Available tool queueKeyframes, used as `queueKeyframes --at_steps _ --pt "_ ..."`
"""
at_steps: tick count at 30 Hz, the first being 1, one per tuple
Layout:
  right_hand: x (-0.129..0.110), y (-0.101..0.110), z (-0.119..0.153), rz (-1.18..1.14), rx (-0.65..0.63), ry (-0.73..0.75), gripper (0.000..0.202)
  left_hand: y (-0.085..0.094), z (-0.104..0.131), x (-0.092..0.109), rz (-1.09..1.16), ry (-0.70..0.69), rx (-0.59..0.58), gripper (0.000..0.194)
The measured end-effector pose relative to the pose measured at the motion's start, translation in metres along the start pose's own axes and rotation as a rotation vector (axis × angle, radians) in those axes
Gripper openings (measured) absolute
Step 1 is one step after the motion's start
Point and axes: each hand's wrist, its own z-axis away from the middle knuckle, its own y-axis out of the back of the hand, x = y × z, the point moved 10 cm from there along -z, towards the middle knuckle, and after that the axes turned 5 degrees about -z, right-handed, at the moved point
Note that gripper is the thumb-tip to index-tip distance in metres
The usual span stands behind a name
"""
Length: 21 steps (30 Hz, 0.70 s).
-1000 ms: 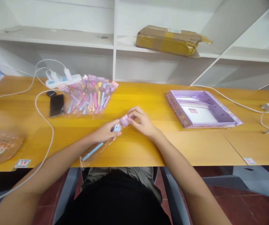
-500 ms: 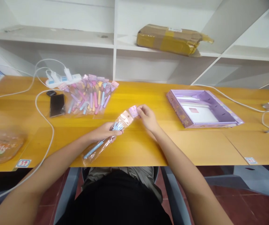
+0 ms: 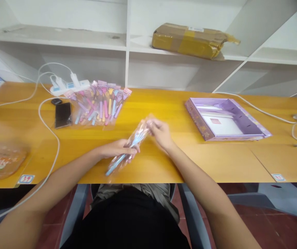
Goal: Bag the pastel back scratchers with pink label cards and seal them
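Observation:
Between my hands, above the front part of the desk, is a blue stick with a hand-shaped head, inside a clear plastic bag. My left hand is closed around the bagged stick at its middle, thumb on top. At the bag's upper end, my right hand pinches the plastic; motion blurs its fingers and that end. A pile of similar bagged hand-shaped sticks, in pink, purple, yellow and blue, lies at the back left.
A purple open box with flat pieces inside stands to the right. At left are a black phone, a power strip, white cables and an orange-printed plastic package. A taped cardboard parcel rests on the shelf.
The blue hand-shaped stick has slid up and to the right within the bag, toward my right hand. The bag's top, flat before, is now bunched and blurred at my right fingers.

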Motion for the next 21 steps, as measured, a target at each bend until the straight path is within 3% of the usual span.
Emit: queueKeyframes --at_steps 1,2,5,8,12,14,18,19,21 --pt "-0.007 0.017 0.001 0.017 0.187 0.071 0.054 -0.003 0.001 -0.001 -0.002 0.010 -0.034 0.041" --pt "-0.013 0.028 0.003 0.038 0.297 0.123 0.053 -0.005 0.001 -0.003 -0.006 0.019 -0.057 0.042" --pt "-0.021 0.042 0.001 0.044 0.378 0.183 0.046 -0.006 0.001 -0.005 -0.017 0.029 -0.078 0.041" --pt "-0.020 0.073 -0.002 -0.103 0.530 0.200 0.041 -0.008 0.001 -0.005 -0.050 0.035 -0.106 0.040" --pt "-0.019 0.099 -0.008 -0.282 0.587 0.242 0.035 -0.006 0.002 -0.003 -0.104 0.043 -0.102 0.039" --pt "-0.017 0.099 -0.010 -0.367 0.550 0.236 0.034 -0.005 0.002 -0.001 -0.100 0.039 -0.087 0.041" --pt "-0.009 0.050 -0.022 -0.403 0.139 0.039 0.041 -0.004 0.002 0.000 -0.091 0.057 -0.065 0.042" --pt "-0.009 0.044 -0.023 -0.404 0.092 0.020 0.042 -0.003 0.002 0.000 -0.092 0.058 -0.059 0.043" --pt "-0.012 0.055 -0.026 -0.435 0.150 0.060 0.042 -0.002 0.001 -0.001 -0.088 0.057 -0.048 0.045"
